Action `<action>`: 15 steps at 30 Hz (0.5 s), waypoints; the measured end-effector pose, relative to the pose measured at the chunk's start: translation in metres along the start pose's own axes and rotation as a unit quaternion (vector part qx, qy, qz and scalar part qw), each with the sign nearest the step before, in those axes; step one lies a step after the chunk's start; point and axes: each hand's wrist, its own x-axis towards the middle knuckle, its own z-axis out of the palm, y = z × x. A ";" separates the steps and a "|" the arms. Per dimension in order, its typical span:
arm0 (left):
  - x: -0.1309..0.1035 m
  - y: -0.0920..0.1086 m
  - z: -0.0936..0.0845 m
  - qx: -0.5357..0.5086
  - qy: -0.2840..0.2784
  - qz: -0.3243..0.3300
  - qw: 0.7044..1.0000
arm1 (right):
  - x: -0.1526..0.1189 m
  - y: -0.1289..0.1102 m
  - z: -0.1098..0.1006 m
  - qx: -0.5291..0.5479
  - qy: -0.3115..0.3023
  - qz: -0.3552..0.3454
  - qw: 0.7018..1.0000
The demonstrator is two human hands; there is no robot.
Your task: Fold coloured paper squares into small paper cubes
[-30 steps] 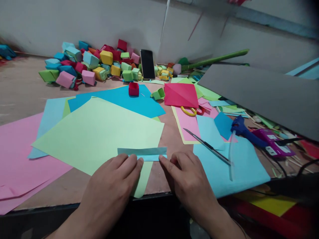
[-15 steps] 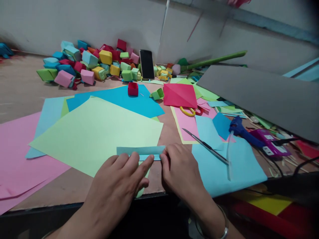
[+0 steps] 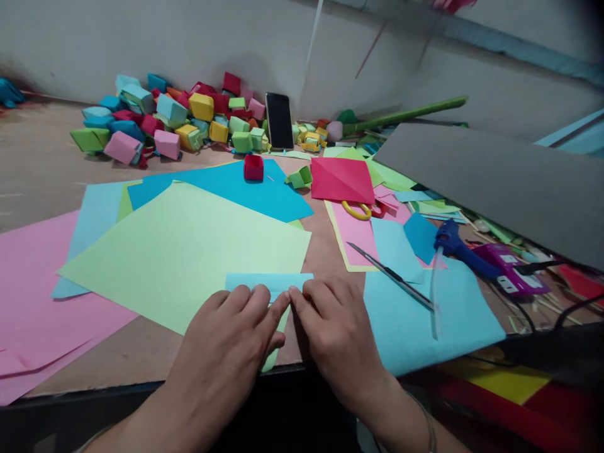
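Observation:
A narrow, folded light blue paper strip [image 3: 268,280] lies near the table's front edge, partly on a pale green sheet [image 3: 189,251]. My left hand [image 3: 236,333] presses down its left and middle part, with the index finger reaching to the strip's lower edge. Over the right end sits my right hand [image 3: 337,333], its index fingertip meeting the left one at the lower edge. The other right fingers are bent onto the strip. Both hands hold the paper against the table, and their fingers hide much of its lower half.
Pink sheets [image 3: 42,283] lie left. Behind are a small red paper box [image 3: 253,168], a heap of colored paper boxes [image 3: 172,110] and a phone [image 3: 279,121]. At right are a craft knife [image 3: 391,277], a blue glue gun [image 3: 465,251], yellow-handled scissors [image 3: 356,211] and a grey board [image 3: 495,189].
My right hand has let go of its pinch at the strip's right end and slid left, its index finger now stretched beside the left index fingertip. The upper flap looks flatter.

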 end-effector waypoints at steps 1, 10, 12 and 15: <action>0.000 0.001 -0.001 0.000 0.002 0.002 1.000 | -0.002 -0.001 -0.002 -0.013 -0.009 -0.024 1.000; -0.016 -0.013 0.003 0.024 -0.024 0.033 0.999 | -0.014 0.019 -0.013 -0.071 -0.107 -0.150 0.980; -0.026 -0.019 0.004 0.046 -0.030 0.033 0.998 | -0.014 0.023 -0.013 -0.065 -0.104 -0.157 0.980; -0.035 -0.024 0.004 0.052 -0.029 0.002 0.998 | -0.016 0.029 -0.019 -0.047 -0.106 -0.166 0.979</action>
